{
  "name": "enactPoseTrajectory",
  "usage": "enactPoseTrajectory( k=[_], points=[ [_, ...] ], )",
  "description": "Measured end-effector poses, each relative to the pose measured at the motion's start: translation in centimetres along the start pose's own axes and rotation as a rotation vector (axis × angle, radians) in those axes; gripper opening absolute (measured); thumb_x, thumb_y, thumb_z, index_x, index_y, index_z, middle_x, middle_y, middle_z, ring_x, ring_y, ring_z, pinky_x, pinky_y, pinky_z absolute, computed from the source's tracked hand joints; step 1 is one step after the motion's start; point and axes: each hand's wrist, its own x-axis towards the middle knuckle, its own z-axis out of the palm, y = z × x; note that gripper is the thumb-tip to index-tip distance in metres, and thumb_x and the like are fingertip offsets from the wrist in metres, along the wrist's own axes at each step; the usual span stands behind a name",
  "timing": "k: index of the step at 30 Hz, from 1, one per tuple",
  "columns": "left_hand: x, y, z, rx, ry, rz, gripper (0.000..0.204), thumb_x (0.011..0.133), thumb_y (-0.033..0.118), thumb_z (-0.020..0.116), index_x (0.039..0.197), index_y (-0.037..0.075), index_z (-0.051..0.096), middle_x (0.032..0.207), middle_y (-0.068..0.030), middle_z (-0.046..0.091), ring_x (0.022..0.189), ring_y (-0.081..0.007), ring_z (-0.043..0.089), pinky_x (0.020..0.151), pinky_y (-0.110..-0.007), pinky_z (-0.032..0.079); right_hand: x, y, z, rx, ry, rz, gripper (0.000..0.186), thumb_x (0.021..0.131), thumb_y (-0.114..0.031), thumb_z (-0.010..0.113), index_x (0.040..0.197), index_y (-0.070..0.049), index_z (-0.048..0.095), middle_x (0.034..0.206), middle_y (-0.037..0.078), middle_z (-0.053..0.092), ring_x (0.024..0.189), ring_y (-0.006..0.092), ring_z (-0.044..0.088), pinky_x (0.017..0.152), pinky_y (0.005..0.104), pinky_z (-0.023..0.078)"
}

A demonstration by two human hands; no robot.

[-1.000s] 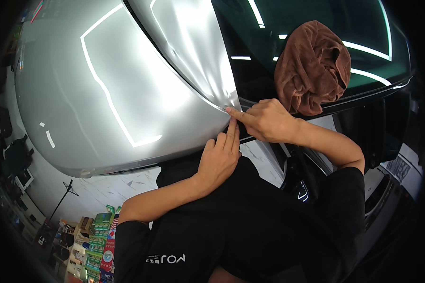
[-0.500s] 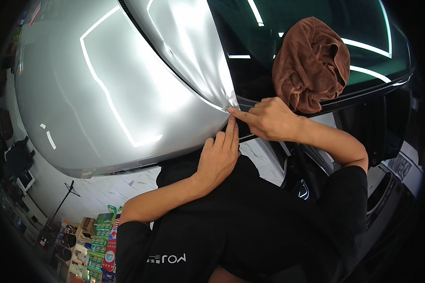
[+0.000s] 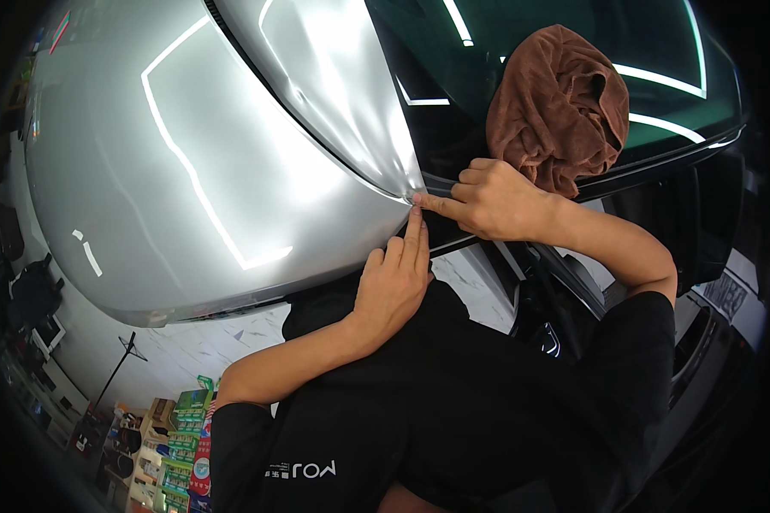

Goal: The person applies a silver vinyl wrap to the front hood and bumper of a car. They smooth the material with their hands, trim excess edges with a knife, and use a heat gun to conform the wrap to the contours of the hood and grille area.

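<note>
A silver car hood (image 3: 222,162) spreads left of and beyond the left hand (image 3: 389,282), its curved edge running up to those fingertips. The dark, green-tinted windshield (image 3: 667,43) lies beyond the right hand (image 3: 500,201), mirroring white strips of light. A black shirt (image 3: 470,376) fills the space behind both hands, on the wearer's side. Ahead of the right hand and to its left, a shiny silver sheet (image 3: 342,85) narrows into creases, its near corner right at that hand's index fingertip. A crumpled brown cloth (image 3: 560,111) sits on the glass just beyond the right hand. Well back and left of the left hand are stacked boxes (image 3: 184,427), mostly green. The left hand is loosely open, two fingers stretched to the hood's edge; the right points its index finger onto the sheet's corner, other fingers curled, and whether they hold anything cannot be told.
</note>
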Motion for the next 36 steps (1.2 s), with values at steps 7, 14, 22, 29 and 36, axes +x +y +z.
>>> enactPoseTrajectory(
  k=[7,14,22,29,36],
  points=[
    [0.2,-0.1,-0.2,-0.021,0.006,0.000,0.085,0.075,0.035,0.089,0.142,-0.008,0.062,0.160,-0.0240,0.052,0.094,-0.0231,0.058,0.073,-0.032,0.049,0.1,1.3,-0.5,-0.063,-0.013,-0.091,0.066,0.089,-0.018,0.075,0.152,-0.008,0.061,0.070,-0.002,0.062,0.066,0.0167,0.062,0.069,0.0342,0.049],
    [0.4,-1.5,-0.8,-0.189,0.024,0.051,0.071,0.082,0.033,0.086,0.138,-0.006,0.065,0.153,-0.0200,0.059,0.097,-0.0260,0.062,0.080,-0.035,0.054,-1.0,1.2,-1.6,0.088,-0.015,-0.011,0.066,0.088,-0.012,0.074,0.152,-0.009,0.060,0.071,0.002,0.064,0.068,0.0199,0.065,0.070,0.0354,0.051],
    [7.9,-10.6,-6.6,-0.213,0.207,0.252,0.034,0.091,0.012,0.078,0.123,0.003,0.074,0.129,-0.0118,0.073,0.119,-0.0319,0.065,0.105,-0.044,0.053,-5.5,-1.4,-2.9,0.293,0.337,0.405,0.047,0.093,-0.003,0.068,0.139,-0.003,0.064,0.083,0.008,0.066,0.073,0.0262,0.068,0.062,0.0392,0.054],
    [14.1,-11.4,-5.6,-0.165,-0.173,0.503,0.038,0.084,0.020,0.085,0.117,0.004,0.078,0.118,-0.0100,0.073,0.120,-0.0315,0.063,0.112,-0.045,0.047,-7.0,-4.6,-0.5,0.175,0.458,0.514,0.019,0.092,-0.009,0.077,0.109,0.000,0.073,0.086,0.010,0.066,0.077,0.0295,0.066,0.066,0.0422,0.052],
    [18.7,-9.6,-7.0,0.051,-0.631,0.497,0.034,0.084,0.032,0.087,0.105,0.006,0.081,0.093,-0.0119,0.078,0.099,-0.0316,0.072,0.101,-0.043,0.050,-6.2,-6.4,2.0,-0.012,0.438,0.507,0.029,0.081,-0.005,0.067,0.110,-0.001,0.073,0.085,0.007,0.067,0.081,0.0267,0.068,0.070,0.0404,0.057]
  ],
)
